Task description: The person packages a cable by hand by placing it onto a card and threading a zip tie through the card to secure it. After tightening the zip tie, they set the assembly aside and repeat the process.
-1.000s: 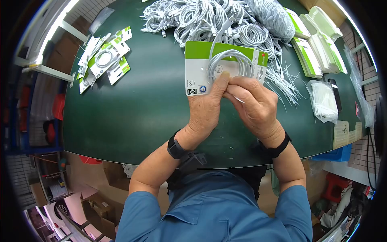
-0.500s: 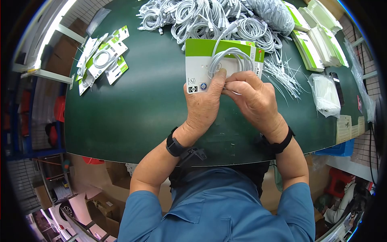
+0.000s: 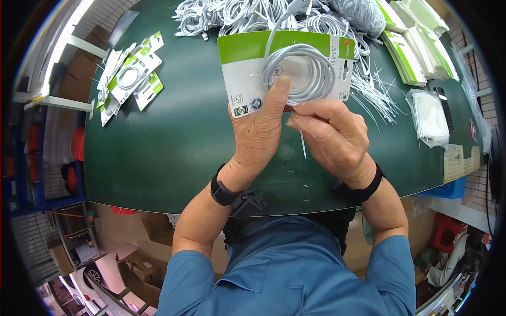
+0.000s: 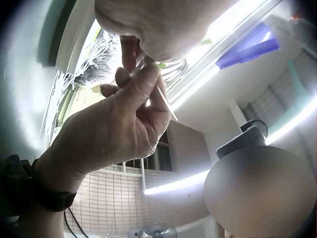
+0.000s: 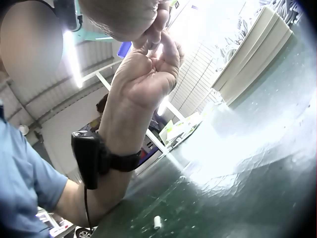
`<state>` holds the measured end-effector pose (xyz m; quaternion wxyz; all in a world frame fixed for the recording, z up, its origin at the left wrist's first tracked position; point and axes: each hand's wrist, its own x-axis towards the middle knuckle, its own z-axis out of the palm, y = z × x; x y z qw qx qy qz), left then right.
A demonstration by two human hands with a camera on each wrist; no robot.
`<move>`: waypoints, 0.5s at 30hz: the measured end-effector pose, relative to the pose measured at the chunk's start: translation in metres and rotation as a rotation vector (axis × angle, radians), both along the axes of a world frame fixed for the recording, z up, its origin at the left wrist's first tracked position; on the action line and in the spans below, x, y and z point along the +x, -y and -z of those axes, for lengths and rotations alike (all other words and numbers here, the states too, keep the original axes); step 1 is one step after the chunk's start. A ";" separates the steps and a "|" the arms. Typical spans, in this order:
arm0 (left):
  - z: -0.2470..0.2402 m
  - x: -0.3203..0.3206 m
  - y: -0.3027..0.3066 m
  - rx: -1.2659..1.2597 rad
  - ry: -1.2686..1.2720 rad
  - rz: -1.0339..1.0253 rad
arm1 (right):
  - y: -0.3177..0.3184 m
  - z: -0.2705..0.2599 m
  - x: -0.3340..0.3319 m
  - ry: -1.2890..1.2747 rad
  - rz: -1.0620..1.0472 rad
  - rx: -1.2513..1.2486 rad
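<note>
In the head view my left hand (image 3: pixel 258 126) holds a green-and-white USB cable card (image 3: pixel 240 79), its thumb pressed over the front. On the card's face lies a coiled white cable (image 3: pixel 328 68), one end rising past the top edge. My right hand (image 3: pixel 337 134) is at the card's lower edge, thumb and forefinger pinching a thin white cable tie (image 3: pixel 303 146) by the coil. The tie's free end hangs below the fingertips. The left wrist view shows the tie (image 4: pixel 167 103) sticking out beside the right thumb. My left fingers behind the card are hidden in the head view.
A heap of coiled white cables (image 3: pixel 237 16) lies at the back of the green table (image 3: pixel 174 152). Loose ties (image 3: pixel 374 95) and a bag of ties (image 3: pixel 427 118) are on the right, with stacked blank cards (image 3: pixel 406 58) behind. Finished-looking carded cables (image 3: pixel 129 79) lie at left.
The card has tilted and come up a little, showing more of the coil. The tie's end, earlier beside the right fingers, now hangs straight down below them.
</note>
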<state>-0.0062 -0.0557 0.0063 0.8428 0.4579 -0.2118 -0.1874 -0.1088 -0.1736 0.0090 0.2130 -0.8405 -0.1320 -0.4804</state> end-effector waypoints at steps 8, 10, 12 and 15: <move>-0.002 -0.002 0.002 -0.054 -0.031 0.001 | -0.007 0.000 0.000 0.028 -0.029 0.059; 0.000 -0.001 0.001 -0.049 -0.025 0.007 | -0.009 0.001 -0.001 0.023 -0.044 0.093; 0.001 0.000 0.001 -0.038 -0.004 0.011 | -0.009 0.003 0.000 0.029 -0.065 0.113; 0.001 -0.002 0.001 -0.024 0.027 -0.001 | -0.008 0.004 0.001 0.044 -0.097 0.119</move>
